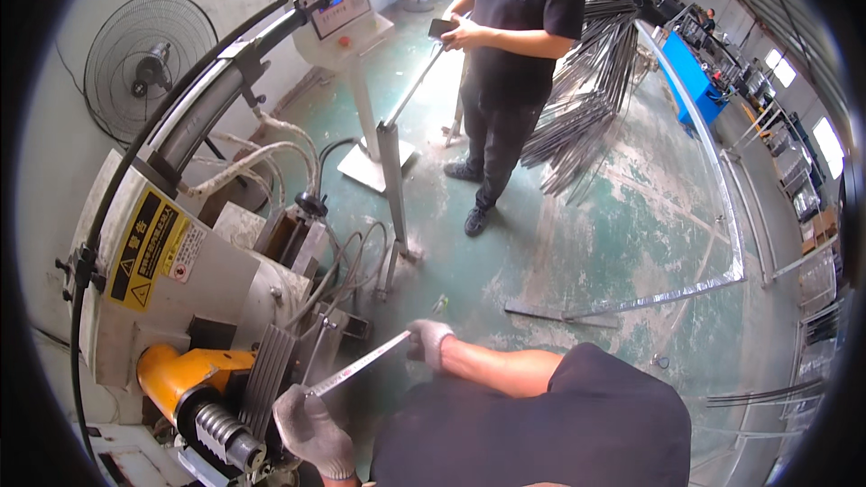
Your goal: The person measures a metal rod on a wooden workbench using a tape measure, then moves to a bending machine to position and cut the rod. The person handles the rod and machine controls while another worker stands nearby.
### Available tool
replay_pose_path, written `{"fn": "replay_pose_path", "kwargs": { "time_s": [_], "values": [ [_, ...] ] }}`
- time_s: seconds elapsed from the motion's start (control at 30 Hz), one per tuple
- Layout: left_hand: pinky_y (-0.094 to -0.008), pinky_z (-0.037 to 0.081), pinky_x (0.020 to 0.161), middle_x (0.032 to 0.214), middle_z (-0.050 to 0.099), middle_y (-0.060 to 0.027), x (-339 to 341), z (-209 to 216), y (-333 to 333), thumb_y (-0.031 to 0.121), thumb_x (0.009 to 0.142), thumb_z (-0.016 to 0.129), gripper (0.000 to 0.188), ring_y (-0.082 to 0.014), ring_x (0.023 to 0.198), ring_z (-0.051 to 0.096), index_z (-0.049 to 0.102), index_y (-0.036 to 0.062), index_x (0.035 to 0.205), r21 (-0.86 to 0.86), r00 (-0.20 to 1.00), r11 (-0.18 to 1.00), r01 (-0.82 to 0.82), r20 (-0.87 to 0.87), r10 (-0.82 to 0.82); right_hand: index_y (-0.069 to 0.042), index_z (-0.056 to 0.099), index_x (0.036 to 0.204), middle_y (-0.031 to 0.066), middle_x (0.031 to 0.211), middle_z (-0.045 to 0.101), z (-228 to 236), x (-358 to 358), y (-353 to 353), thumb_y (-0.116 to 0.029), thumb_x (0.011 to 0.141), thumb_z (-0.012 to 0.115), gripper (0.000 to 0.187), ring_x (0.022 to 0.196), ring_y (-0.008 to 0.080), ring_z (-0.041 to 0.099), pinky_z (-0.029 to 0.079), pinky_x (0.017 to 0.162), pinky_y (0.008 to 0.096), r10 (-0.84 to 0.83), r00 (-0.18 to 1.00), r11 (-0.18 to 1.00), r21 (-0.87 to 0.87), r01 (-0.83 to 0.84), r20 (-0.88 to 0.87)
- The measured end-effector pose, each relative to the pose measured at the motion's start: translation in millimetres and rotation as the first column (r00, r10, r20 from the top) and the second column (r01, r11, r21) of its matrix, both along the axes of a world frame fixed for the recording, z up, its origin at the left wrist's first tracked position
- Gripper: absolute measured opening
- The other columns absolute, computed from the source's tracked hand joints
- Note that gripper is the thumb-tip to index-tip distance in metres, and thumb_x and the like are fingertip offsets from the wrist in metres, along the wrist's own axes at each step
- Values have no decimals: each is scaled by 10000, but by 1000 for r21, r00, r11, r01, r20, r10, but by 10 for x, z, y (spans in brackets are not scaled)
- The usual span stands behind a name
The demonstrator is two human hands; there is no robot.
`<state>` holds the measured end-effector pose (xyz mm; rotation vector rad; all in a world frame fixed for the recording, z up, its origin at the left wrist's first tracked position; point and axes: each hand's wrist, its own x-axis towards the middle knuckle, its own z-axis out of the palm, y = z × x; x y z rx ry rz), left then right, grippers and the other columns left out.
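Both my hands wear pale knit work gloves and stretch a tape measure (359, 365) between them. My left hand (313, 430) is closed at the near end of the white blade, beside a bundle of grey metal bars (269, 374) in the machine. Farther forward and to the right, my right hand (429, 344) is closed round the blade's other end. The tape's case cannot be made out. The blade runs at a slant, above the floor. Below the bars sits an orange machine part (194, 377) with a coiled, ribbed shaft (224, 433).
A large machine (194, 271) with hoses stands left, near a fan (149, 68) and control panel (338, 18). A person in black (519, 54) stands ahead, holding a dark device. Metal strips (591, 81) are piled behind; a metal frame (735, 252) lies right on the green floor (577, 243).
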<state>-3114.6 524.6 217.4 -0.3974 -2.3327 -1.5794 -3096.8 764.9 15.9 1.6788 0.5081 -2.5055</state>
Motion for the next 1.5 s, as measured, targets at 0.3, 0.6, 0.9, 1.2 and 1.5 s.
{"fn": "replay_pose_path", "kwargs": {
  "time_s": [0.3,0.6,0.9,1.2,1.5],
  "values": [
    [-293,541,881,1069,657,-57,-106,77,265,196,1094,749,270,-145,973,625,669,-37,1205,166,996,986,-22,87,7,-99,660,946,44,770,608,42,-285,304,-193,1011,749,144,547,212,541,560,582,440,19,1000,986,165,-22,18],
    [-340,517,1006,1129,672,-83,-140,159,549,143,1110,712,249,-189,1068,635,672,-62,1245,190,989,973,-133,93,117,-83,679,958,36,774,622,223,-562,745,-185,1002,759,137,535,203,554,561,550,417,66,996,981,189,-54,-60],
    [-345,503,1031,1137,668,-80,-201,162,551,159,1114,708,257,-194,1083,626,675,-60,1245,230,986,961,-155,92,137,-71,683,957,31,770,627,494,-682,868,-162,1009,737,118,549,201,584,577,569,425,39,994,963,270,-11,-100],
    [-354,522,1007,1102,688,-99,-407,220,426,115,1111,683,211,-206,1061,658,656,-47,1244,225,996,973,-60,70,46,-74,678,975,33,763,622,617,-688,831,-158,1014,740,112,544,206,594,580,539,390,-107,973,957,246,156,-203],
    [-355,544,1016,1160,684,-107,-403,423,375,40,1101,646,183,-201,1059,663,644,-31,1269,426,989,896,123,-133,-72,-134,667,975,8,756,625,930,-825,681,-172,979,770,110,573,212,611,553,578,405,-96,956,927,325,187,-276]
  ]
}}
